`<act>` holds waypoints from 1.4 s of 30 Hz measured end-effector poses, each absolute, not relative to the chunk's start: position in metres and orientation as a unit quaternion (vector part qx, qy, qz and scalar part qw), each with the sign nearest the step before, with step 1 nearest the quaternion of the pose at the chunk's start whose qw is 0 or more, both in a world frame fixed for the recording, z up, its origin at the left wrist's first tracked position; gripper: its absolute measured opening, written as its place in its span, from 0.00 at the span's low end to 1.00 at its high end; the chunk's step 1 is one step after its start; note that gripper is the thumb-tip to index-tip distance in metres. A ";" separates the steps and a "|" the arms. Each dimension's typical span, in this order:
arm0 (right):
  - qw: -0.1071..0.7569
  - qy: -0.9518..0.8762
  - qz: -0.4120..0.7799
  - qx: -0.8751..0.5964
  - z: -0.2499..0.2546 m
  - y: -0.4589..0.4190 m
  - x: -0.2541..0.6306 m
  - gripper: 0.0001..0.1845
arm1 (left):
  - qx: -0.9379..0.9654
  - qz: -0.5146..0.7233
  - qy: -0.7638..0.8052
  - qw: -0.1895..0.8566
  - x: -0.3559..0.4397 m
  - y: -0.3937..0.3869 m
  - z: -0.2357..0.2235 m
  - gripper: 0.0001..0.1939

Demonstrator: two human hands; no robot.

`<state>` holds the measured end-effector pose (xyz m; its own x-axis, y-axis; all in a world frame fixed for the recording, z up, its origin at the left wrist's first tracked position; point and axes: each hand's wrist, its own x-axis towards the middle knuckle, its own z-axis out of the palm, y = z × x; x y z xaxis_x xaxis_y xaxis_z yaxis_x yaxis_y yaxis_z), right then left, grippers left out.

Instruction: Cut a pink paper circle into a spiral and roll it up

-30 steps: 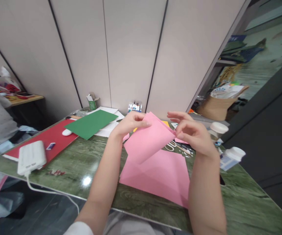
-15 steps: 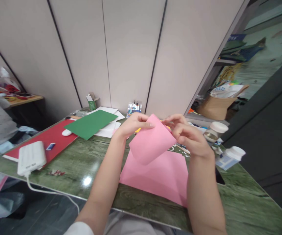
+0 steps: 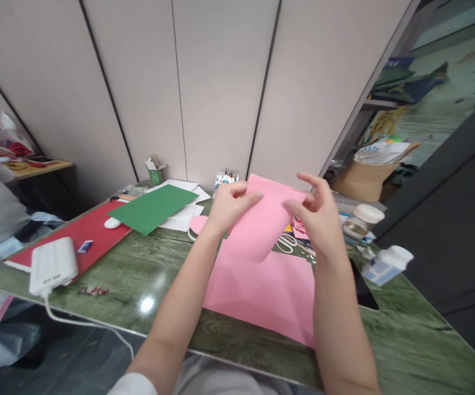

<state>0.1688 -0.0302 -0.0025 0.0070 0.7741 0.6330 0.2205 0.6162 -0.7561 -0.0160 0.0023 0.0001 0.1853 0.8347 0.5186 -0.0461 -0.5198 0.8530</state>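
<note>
A piece of pink paper (image 3: 262, 225), bent over into a curve at its lower end, is held up above the table between my two hands. My left hand (image 3: 231, 206) pinches its upper left edge, thumb on the near face. At the upper right corner my right hand (image 3: 317, 211) grips it between thumb and fingers, with the index finger raised off the paper. Beneath, a larger pink sheet (image 3: 262, 296) lies on the table. White-handled scissors (image 3: 287, 242) rest just beyond it, partly covered by the held paper.
Green paper (image 3: 155, 207) overlaps red paper (image 3: 97, 233) at left, near a white power bank (image 3: 54, 266) with a cable. A pink round piece (image 3: 198, 224) lies by my left wrist. Right of my right arm are a black phone-like slab (image 3: 363, 288), a white bottle (image 3: 389, 264) and a jar (image 3: 363, 222).
The held paper has turned so its top edge lies nearly level and sits higher. My right hand has moved up to its upper right corner. The scissors and round pink piece show more.
</note>
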 end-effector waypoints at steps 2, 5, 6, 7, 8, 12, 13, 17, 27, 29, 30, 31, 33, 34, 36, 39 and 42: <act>0.618 -0.655 0.219 -0.376 -0.004 -0.029 0.167 0.24 | 0.666 0.566 0.290 0.391 -0.013 0.003 -0.001 0.14; 0.636 -0.629 0.214 -0.393 -0.003 -0.029 0.166 0.16 | 0.664 0.566 0.259 0.414 -0.011 0.004 -0.002 0.14; 0.643 -0.618 0.216 -0.398 -0.002 -0.030 0.166 0.15 | 0.661 0.568 0.250 0.422 -0.010 0.003 -0.002 0.16; 0.648 -0.609 0.219 -0.402 -0.002 -0.030 0.166 0.15 | 0.657 0.569 0.245 0.430 -0.010 0.003 -0.002 0.20; 0.650 -0.605 0.220 -0.404 -0.001 -0.030 0.166 0.14 | 0.653 0.570 0.242 0.437 -0.009 0.003 -0.002 0.24; 0.650 -0.606 0.221 -0.403 0.000 -0.030 0.166 0.13 | 0.635 0.579 0.235 0.455 -0.009 0.001 0.000 0.25; 0.650 -0.605 0.223 -0.402 0.000 -0.031 0.165 0.13 | 0.632 0.582 0.237 0.452 -0.009 0.001 0.000 0.21; 0.659 -0.589 0.231 -0.406 0.002 -0.033 0.163 0.12 | 0.625 0.596 0.262 0.430 -0.011 0.002 0.002 0.12; 0.650 -0.596 0.211 -0.421 0.005 -0.034 0.164 0.10 | 0.619 0.609 0.287 0.404 -0.012 -0.002 0.002 0.11; 0.645 -0.605 0.195 -0.425 0.006 -0.035 0.163 0.09 | 0.626 0.604 0.287 0.402 -0.012 -0.004 0.002 0.11; 0.639 -0.612 0.187 -0.428 0.007 -0.036 0.163 0.08 | 0.631 0.599 0.286 0.402 -0.012 -0.004 0.002 0.11; 0.632 -0.618 0.181 -0.431 0.007 -0.037 0.163 0.06 | 0.636 0.594 0.285 0.402 -0.011 -0.005 0.002 0.11; 0.620 -0.626 0.175 -0.439 0.008 -0.038 0.162 0.05 | 0.646 0.586 0.284 0.399 -0.010 -0.007 0.002 0.10; 0.617 -0.627 0.174 -0.442 0.008 -0.038 0.162 0.04 | 0.650 0.582 0.283 0.397 -0.010 -0.007 0.002 0.10; 0.615 -0.627 0.170 -0.446 0.008 -0.039 0.162 0.04 | 0.657 0.578 0.281 0.395 -0.010 -0.008 0.003 0.10; 0.614 -0.625 0.169 -0.452 0.008 -0.039 0.164 0.05 | 0.662 0.573 0.277 0.395 -0.011 -0.009 0.003 0.11; 0.608 -0.632 0.165 -0.452 0.007 -0.038 0.166 0.05 | 0.655 0.582 0.271 0.398 -0.013 -0.008 0.005 0.10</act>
